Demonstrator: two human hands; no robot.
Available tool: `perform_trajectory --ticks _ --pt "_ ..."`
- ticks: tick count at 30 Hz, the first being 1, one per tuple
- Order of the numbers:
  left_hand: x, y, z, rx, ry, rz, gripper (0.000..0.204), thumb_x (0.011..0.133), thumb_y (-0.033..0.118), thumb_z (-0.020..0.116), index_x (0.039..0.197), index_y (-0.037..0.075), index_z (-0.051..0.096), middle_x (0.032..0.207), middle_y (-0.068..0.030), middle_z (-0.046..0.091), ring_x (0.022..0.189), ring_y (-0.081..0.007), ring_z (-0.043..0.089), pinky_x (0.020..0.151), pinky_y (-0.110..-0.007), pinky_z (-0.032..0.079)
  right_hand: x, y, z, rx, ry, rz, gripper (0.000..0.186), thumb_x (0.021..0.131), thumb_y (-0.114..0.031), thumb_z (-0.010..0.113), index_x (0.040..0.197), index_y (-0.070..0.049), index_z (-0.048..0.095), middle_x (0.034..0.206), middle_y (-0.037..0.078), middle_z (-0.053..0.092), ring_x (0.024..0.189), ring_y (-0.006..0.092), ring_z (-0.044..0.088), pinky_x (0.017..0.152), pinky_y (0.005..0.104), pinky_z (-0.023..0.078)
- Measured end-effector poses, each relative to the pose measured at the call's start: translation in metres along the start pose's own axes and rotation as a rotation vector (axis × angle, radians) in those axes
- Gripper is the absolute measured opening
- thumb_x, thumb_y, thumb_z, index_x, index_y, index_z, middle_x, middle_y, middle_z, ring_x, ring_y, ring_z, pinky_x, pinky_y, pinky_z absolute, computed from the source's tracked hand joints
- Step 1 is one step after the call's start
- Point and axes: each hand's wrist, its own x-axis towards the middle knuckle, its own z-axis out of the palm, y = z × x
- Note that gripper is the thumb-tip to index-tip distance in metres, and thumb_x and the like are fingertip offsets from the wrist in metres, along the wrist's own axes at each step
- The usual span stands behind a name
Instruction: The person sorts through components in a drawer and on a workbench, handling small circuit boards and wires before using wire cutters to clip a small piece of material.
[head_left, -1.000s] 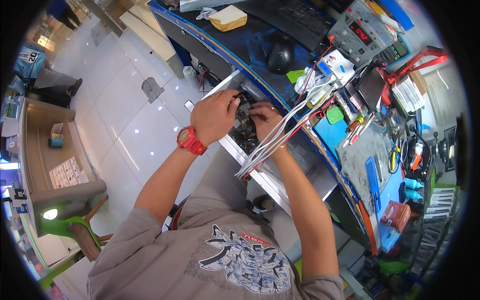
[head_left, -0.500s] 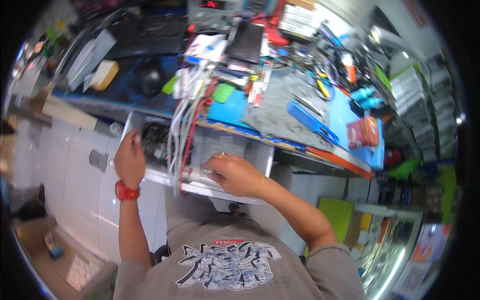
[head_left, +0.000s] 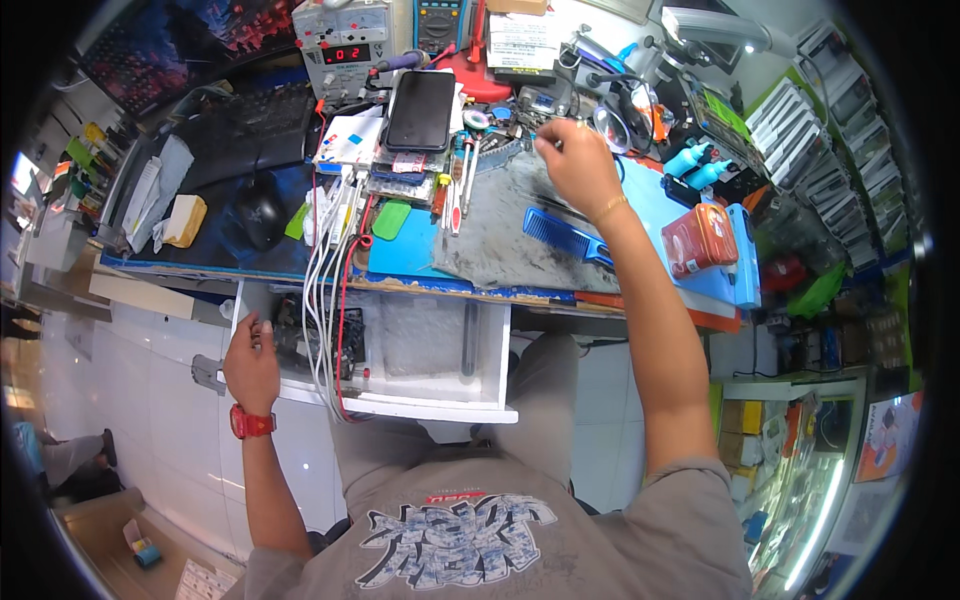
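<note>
Under the desk (head_left: 500,294), the open drawer (head_left: 497,355), probably stiff, is best held by its front edge (head_left: 450,409), while above the grey mat (head_left: 480,250) the right hand (head_left: 578,165) and at the drawer's side the left hand (head_left: 252,370) are half-curled, but any grasp cannot be told.

At half past ten a monitor (head_left: 190,45) glows with red and blue artwork, and here at ten o'clock a black keyboard (head_left: 245,130) lies before it, black mouse (head_left: 257,213) nearby! Up at eleven, a grey power supply (head_left: 345,80) flashes lit red digits; at twelve, a blue-edged multimeter (head_left: 440,28). Across to two: turquoise bottles (head_left: 688,160) side by side, then a reddish container (head_left: 700,242) at half past two! Down at four gleams a glass showcase (head_left: 800,391); at eight, a brown shelf unit (head_left: 100,512) holds a small blue tub (head_left: 147,554).
</note>
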Motion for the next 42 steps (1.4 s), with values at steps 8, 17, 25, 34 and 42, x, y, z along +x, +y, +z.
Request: perform_trajectory --ticks 8,17,25,34,42 --pt "0.001 0.002 -0.001 -0.004 -0.025 -0.026 0.038 0.102 0.027 0.067 0.131 0.003 0.069 0.104 -0.0118 0.078 0.089 -0.0247 0.075 0.082 -0.039 0.057 0.084 0.035 0.049 -0.445 -0.258 0.121 0.029 0.087 -0.019 0.073 0.112 -0.004 0.074 0.122 0.028 0.071 0.111 0.044 0.069 0.095 0.0505 0.056" --pt "0.0 0.005 -0.001 -0.012 -0.019 -0.016 0.038 0.101 0.027 0.068 0.129 0.0 0.069 0.099 -0.0114 0.078 0.085 -0.0239 0.075 0.081 -0.037 0.057 0.083 0.067 0.038 -0.181 0.01 0.068 0.037 0.081 -0.017 0.082 0.114 -0.001 0.077 0.107 0.022 0.077 0.099 0.0369 0.075 0.091 0.0445 0.059" --pt "0.0 0.006 -0.001 0.008 -0.008 0.013 0.037 0.101 0.027 0.069 0.127 0.001 0.07 0.099 -0.011 0.078 0.086 -0.0231 0.075 0.08 -0.037 0.057 0.061 0.072 0.012 0.113 -0.092 0.235 0.039 0.082 -0.014 0.085 0.116 0.002 0.075 0.093 0.014 0.077 0.081 0.022 0.072 0.077 0.0359 0.057" --pt "0.0 0.006 -0.001 -0.016 -0.007 -0.018 0.037 0.101 0.029 0.069 0.125 0.001 0.071 0.101 -0.0119 0.078 0.088 -0.0242 0.075 0.081 -0.038 0.057 0.016 0.02 0.005 0.676 -0.226 0.281 0.039 0.09 -0.006 0.08 0.125 0.006 0.067 0.09 0.007 0.073 0.069 0.0117 0.066 0.058 0.026 0.053" --pt "0.001 0.007 -0.001 -0.001 -0.021 -0.002 0.036 0.101 0.028 0.069 0.125 0.001 0.071 0.101 -0.0121 0.078 0.087 -0.0246 0.075 0.081 -0.038 0.057 -0.01 0.001 0.014 0.122 -0.121 0.115 0.027 0.089 -0.019 0.078 0.107 0.001 0.075 0.095 0.02 0.078 0.09 0.0346 0.075 0.084 0.0426 0.058"
